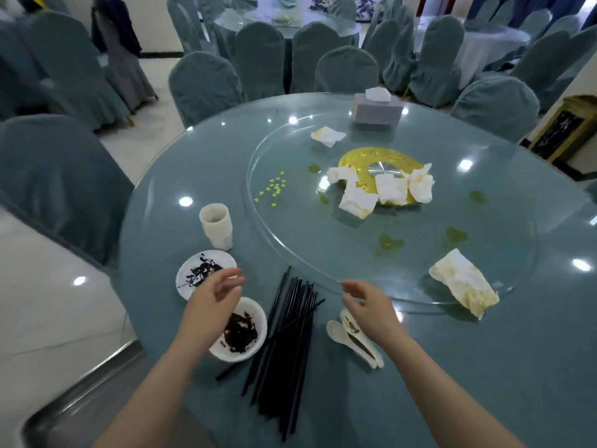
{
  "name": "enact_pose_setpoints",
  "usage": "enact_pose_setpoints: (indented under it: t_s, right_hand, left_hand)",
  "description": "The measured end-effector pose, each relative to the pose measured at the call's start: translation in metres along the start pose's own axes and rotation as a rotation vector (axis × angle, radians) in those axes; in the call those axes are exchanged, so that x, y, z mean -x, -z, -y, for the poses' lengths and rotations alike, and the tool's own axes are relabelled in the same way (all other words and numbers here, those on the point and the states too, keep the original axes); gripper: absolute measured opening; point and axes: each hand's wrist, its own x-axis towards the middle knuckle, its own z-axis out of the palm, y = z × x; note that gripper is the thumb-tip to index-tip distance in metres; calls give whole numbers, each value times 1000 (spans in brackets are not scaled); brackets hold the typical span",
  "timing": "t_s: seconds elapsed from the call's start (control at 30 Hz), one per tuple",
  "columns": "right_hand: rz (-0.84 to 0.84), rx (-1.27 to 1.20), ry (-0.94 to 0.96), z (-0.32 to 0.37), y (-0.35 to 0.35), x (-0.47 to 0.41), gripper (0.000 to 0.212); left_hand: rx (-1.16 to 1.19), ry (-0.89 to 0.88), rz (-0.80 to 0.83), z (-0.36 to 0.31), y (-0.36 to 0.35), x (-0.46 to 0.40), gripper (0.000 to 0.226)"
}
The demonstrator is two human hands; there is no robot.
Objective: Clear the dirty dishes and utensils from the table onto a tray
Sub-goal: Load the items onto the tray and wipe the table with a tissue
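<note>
Chopsticks [287, 337], black and many, lie in a loose bundle on the near part of the round worktop [452, 367], between the two hands. The left hand [213, 299] hovers with relaxed, slightly spread fingers, holding nothing, above the near rim of a white plate [197, 270] smeared with dark sauce and the far rim of a white bowl [242, 331] with dark residue; the bowl sits just left of the chopsticks. The right hand [368, 305] is also loose and empty, fingers gently curved, poised just right of the chopsticks and over the far end of the white spoons [352, 337], which lie near it on the worktop. A stack of white cups [217, 226] stands farther off, beyond the plate.

A glass turntable [290, 221] covers the middle of the worktop. On it lie crumpled, stained napkins [381, 189] around a gold centre disc [365, 163], one more napkin [327, 136] farther away, and a large soiled one [462, 286] at the right near edge. Small yellow-green bits [273, 187] are scattered on the left of the glass, with greenish smears [389, 242] nearer. A grey tissue box [376, 111] stands at the far side.

At the near left a metal tray [80, 392] edge shows, apart from the dishes. Chairs [203, 82] in blue-grey covers ring the worktop, and more covered tables and chairs fill the room beyond.
</note>
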Motion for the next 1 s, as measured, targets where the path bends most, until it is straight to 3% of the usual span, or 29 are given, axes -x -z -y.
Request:
enact_pose_setpoints:
  t_s: [0.3, 0.53, 0.73, 1.0]
  right_hand:
    - [179, -187, 93, 68, -95, 107, 20]
    - [355, -224, -2, 63, -187, 221, 18]
    - [508, -217, -318, 15, -252, 272, 20]
    - [625, -299, -749, -54, -321, 290, 22]
  left_hand:
    - [116, 100, -153, 72, 115, 129, 27]
    - [186, 267, -157, 163, 175, 249, 24]
    - [310, 515, -112, 230, 171, 318, 21]
    - [486, 909, -209, 318, 146, 365, 19]
